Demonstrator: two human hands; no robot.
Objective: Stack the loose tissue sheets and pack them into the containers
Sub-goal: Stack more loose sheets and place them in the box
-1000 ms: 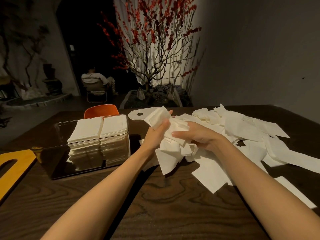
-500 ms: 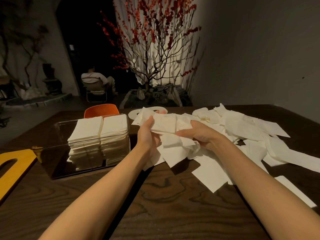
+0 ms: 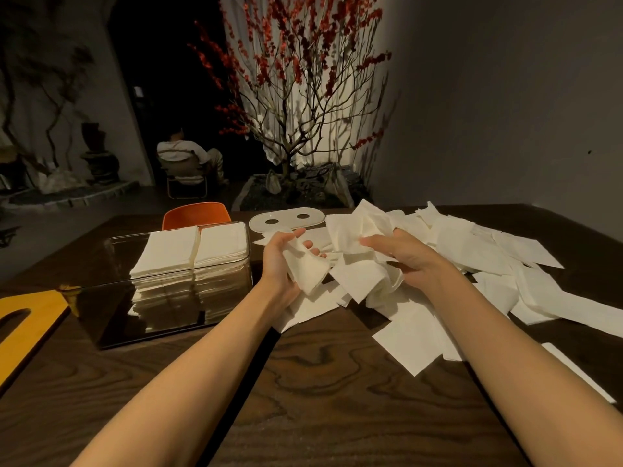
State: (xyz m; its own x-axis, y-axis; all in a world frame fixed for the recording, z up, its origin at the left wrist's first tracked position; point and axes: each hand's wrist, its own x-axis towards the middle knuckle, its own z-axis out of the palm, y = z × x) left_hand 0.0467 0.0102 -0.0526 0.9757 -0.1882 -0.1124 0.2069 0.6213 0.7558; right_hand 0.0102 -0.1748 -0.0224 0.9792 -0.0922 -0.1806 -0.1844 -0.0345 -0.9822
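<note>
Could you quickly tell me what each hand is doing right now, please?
Left hand: holding a tissue sheet.
Right hand: holding a bunch of tissue sheets.

head cam only | worn on the person's head, wide-angle | faces forward and down across the table [image 3: 320, 382] toward the tree [image 3: 296, 106] | arms close at bottom, far wall well back | no second view

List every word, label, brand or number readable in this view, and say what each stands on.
None can be read. The tissue sheets, the clear container, its white lid and the yellow board all show bare surfaces, with no print visible.
</note>
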